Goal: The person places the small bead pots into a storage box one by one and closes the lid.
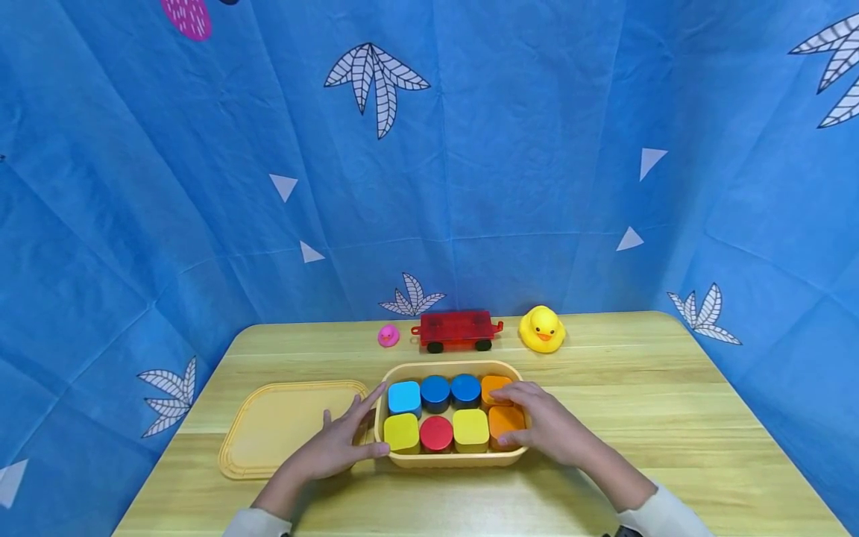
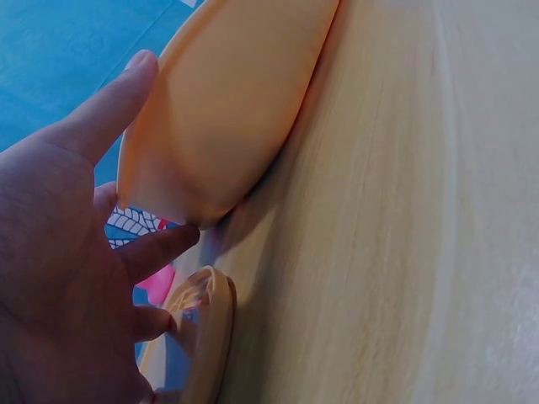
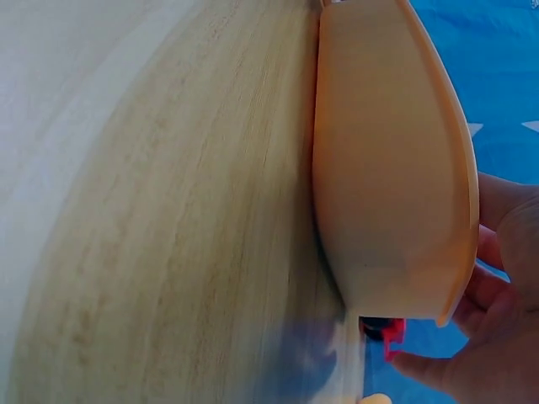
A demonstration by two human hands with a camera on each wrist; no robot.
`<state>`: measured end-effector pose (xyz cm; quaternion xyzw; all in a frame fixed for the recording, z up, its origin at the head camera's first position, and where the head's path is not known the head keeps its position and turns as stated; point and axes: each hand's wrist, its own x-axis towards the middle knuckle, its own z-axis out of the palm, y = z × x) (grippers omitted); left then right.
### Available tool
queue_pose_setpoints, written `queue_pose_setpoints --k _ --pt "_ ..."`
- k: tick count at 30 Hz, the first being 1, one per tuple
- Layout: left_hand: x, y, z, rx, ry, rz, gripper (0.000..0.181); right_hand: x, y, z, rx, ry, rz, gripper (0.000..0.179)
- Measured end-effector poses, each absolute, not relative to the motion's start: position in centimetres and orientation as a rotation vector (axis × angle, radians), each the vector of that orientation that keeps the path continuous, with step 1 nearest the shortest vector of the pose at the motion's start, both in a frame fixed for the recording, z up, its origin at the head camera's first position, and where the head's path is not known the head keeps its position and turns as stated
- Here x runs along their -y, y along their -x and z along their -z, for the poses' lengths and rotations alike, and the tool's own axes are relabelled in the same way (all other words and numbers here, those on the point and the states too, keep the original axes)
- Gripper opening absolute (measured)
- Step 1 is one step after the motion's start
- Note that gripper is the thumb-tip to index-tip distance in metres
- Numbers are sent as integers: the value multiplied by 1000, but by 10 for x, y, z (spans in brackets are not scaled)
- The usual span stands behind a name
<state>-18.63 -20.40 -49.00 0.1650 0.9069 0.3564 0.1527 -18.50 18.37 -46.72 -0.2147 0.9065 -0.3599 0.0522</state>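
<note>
A peach-coloured oval tub holds several square and round blocks. A light blue block and two dark blue round ones fill its back row beside an orange block. A yellow block, a red round block, another yellow and a near orange block form the front row. My left hand, fingers spread, touches the tub's left end. My right hand reaches over the right rim, thumb and fingers around the near orange block. In the right wrist view the tub wall hides those fingertips.
A flat peach lid lies left of the tub. Behind stand a small pink duck, a red toy wagon and a yellow duck. A blue patterned cloth hangs behind the wooden table.
</note>
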Motion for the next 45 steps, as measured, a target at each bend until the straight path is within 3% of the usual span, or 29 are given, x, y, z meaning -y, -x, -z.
queue_pose_setpoints --k 13,30,40,45 --pt "206 186 492 -2625 -466 -982 95 -163 175 457 -2861 709 1062 66" --pt "211 178 485 -2770 -518 -899 106 -60 138 443 -2724 814 1273 79" --pt "268 158 472 -2836 -443 -1036 112 4 127 447 -2577 937 1426 89" --pt "306 153 466 -2796 -309 -1094 114 35 123 452 -2475 852 1542 95"
